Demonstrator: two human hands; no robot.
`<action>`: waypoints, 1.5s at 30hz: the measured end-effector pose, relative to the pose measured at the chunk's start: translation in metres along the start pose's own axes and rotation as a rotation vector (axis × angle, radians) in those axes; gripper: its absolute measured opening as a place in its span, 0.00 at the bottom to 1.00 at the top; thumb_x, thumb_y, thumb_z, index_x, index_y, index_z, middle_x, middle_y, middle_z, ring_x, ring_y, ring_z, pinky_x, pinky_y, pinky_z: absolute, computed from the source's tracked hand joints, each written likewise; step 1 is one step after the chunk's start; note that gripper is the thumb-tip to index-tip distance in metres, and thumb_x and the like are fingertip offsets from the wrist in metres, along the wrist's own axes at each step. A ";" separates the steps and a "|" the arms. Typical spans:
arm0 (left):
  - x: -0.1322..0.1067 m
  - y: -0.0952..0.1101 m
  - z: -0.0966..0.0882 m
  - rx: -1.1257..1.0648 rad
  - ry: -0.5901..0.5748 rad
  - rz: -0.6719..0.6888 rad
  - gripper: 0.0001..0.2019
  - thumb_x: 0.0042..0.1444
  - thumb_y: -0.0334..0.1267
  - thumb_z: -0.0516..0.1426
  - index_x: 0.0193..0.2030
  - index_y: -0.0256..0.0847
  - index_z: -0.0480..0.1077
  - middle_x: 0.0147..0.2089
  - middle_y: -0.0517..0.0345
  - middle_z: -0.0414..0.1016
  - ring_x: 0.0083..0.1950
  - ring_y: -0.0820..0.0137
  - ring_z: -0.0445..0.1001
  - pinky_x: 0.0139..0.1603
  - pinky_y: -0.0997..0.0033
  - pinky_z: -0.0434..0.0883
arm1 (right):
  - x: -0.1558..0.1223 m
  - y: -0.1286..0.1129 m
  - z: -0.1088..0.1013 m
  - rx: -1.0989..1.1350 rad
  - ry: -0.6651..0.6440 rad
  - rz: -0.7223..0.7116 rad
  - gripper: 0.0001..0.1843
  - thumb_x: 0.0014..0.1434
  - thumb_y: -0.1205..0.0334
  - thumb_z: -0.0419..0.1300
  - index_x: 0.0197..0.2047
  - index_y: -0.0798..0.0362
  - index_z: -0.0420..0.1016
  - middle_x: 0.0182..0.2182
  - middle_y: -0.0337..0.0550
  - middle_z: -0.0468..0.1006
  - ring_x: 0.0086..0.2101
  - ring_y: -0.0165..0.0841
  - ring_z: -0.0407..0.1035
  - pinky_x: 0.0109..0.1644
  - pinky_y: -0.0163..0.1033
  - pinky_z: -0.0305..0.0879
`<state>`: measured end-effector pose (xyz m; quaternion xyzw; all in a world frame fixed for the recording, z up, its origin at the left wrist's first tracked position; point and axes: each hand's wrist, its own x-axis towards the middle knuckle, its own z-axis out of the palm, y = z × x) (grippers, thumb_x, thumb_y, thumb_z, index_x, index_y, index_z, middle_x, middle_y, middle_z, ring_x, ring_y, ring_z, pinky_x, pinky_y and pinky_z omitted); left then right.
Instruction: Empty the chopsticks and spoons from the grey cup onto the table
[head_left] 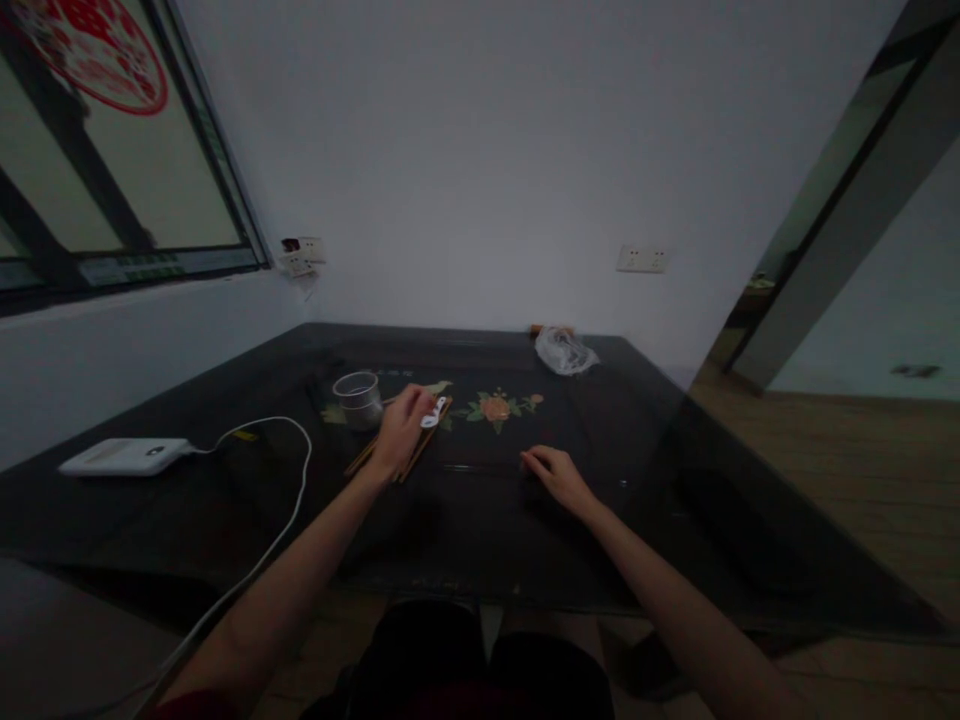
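My left hand (403,428) is closed, with its fingertips on a small white spoon-like piece (433,415) over the table. Under and beside that hand lie several brown chopsticks (415,455), partly hidden by it. A clear plastic cup (360,403) stands upright just left of the hand. My right hand (556,476) rests low over the dark tabletop, right of the chopsticks, fingers curled together and nothing visible in them. Dim light blurs the exact grip of the left fingers.
The dark, glossy table (480,540) carries a painted flower. A white power bank (126,457) with a white cable (304,480) lies at left, the cable running over the front edge. A crumpled clear plastic bag (564,352) sits near the wall. A dark flat object (739,530) lies at right.
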<state>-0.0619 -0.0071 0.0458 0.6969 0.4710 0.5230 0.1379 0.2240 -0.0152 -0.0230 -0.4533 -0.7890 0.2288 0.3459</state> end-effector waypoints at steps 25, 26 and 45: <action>-0.040 -0.015 0.084 0.270 -0.751 0.162 0.18 0.62 0.48 0.47 0.29 0.40 0.68 0.24 0.62 0.68 0.25 0.74 0.64 0.27 0.75 0.53 | 0.002 0.016 0.007 -0.071 -0.034 0.078 0.23 0.62 0.50 0.46 0.20 0.53 0.61 0.17 0.36 0.62 0.22 0.28 0.57 0.27 0.33 0.49; -0.040 -0.015 0.084 0.273 -0.750 0.159 0.18 0.62 0.48 0.47 0.29 0.40 0.68 0.24 0.62 0.68 0.25 0.74 0.63 0.27 0.75 0.53 | 0.002 0.016 0.007 -0.068 -0.035 0.076 0.23 0.63 0.50 0.46 0.20 0.53 0.61 0.17 0.35 0.62 0.22 0.28 0.57 0.27 0.33 0.49; -0.043 -0.012 0.090 0.373 -0.722 0.153 0.18 0.62 0.48 0.47 0.28 0.42 0.70 0.25 0.60 0.70 0.26 0.72 0.67 0.27 0.75 0.53 | 0.005 0.019 0.006 -0.015 -0.071 0.127 0.13 0.58 0.52 0.57 0.31 0.54 0.72 0.21 0.35 0.70 0.24 0.27 0.62 0.27 0.30 0.52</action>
